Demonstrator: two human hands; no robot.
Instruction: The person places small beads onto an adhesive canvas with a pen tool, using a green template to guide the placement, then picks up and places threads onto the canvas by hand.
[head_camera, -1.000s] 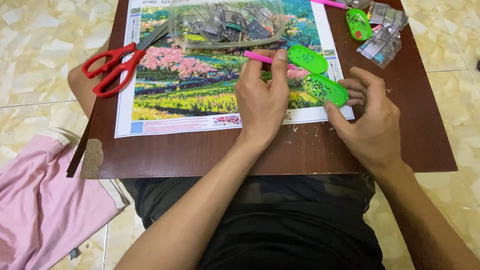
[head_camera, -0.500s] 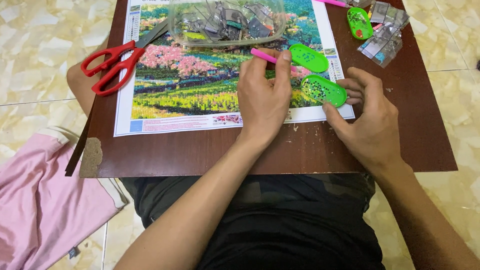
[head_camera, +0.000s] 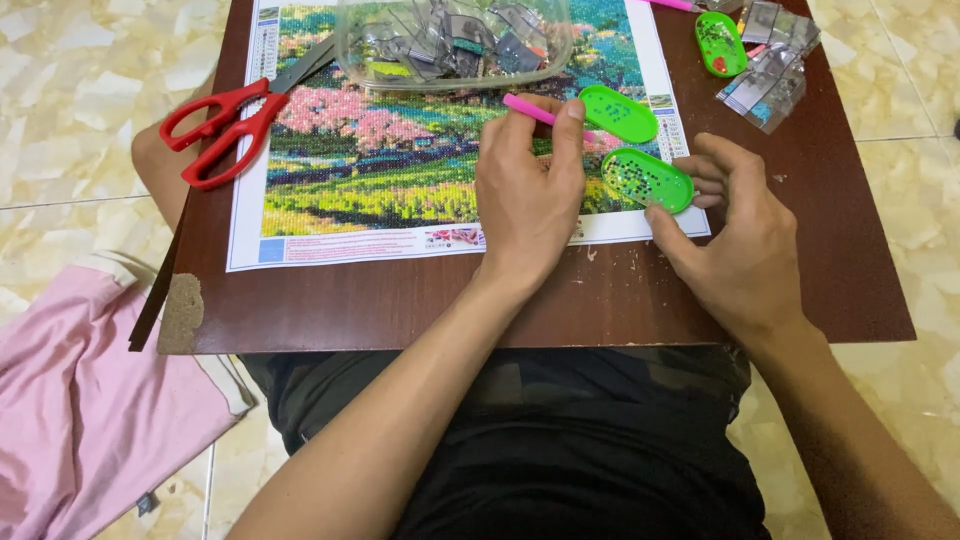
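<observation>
The brown table (head_camera: 420, 300) fills most of the view, its near left corner chipped. On it, reaching from the far edge nearly to the near edge, lies a bead picture (head_camera: 400, 170) of a garden scene, flat and thin like a sheet; it looks light and floppy, best left lying flat. A clear plastic tub (head_camera: 455, 42) of small packets sits on the picture at the far edge. Red scissors (head_camera: 225, 130) lie across the picture's left border toward the far left corner. A heap of small clear packets (head_camera: 770, 65) lies near the far right corner, with a green tray (head_camera: 720, 43) just beside it.

Two more green trays sit on the picture's right side: one (head_camera: 618, 112) farther off, and the nearer bead tray (head_camera: 648, 180), holding loose dark beads. That tray looks light, stiff and easy to tip, so it is best pinched at its rim.

The right hand (head_camera: 745, 245) is half open, fingers curved, its fingertips (head_camera: 655, 213) touching the bead tray's near rim. The left hand (head_camera: 528, 200) is closed in a narrow writing grip on a pink pen (head_camera: 530, 109), slim, stiff and light, held near its tip, which is hidden behind the fingers over the picture.
</observation>
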